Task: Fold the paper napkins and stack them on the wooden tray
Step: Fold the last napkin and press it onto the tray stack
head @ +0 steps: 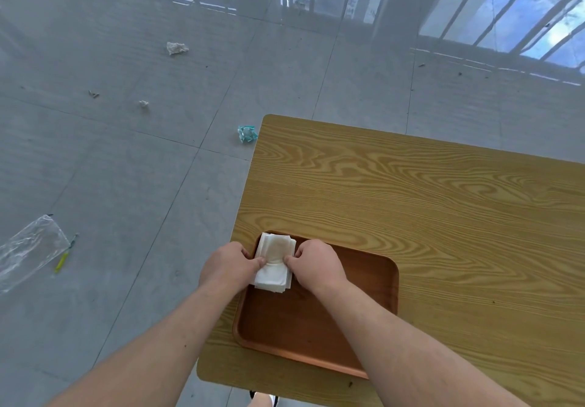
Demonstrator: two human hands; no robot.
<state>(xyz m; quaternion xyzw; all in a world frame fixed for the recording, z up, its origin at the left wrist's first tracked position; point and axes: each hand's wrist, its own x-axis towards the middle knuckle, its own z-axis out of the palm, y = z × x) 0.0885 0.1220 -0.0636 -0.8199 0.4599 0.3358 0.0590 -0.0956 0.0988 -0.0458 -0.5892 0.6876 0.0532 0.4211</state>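
Grey tiled floor [126, 159] with scattered litter, railing and sheer curtain beyond; work happens on a light wood-grain rectangular table [427, 216], near its left edge. Dark brown wooden tray with rounded corners [316, 337] sits at the table's front-left corner area, close to the left edge. Stack of white folded paper napkins [274, 261] lies in the tray's far-left corner, slightly fanned, edges not flush, and its far end seems to ride up on the tray rim. Left hand [229, 265] bears on the stack's left side, thumb tip on the top sheet, fingers curled under or beside the pile; can't tell how many layers it actually has. Right hand [316, 265] mirrors it on the right side, thumb pressing the top, remaining fingers curled shut. Both grips are nearly closed pinches on the napkins, not open palms. No loose napkins visible on the table, so likely late in the task: squaring the pile. To do it well: squeeze both long sides inward evenly, then tap the near and far ends to align, keep thumbs light so the top sheet doesn't crease or bow, slide the stack fully off the rim onto the flat tray base. Risk: thin sheets shear sideways if one hand pushes harder.
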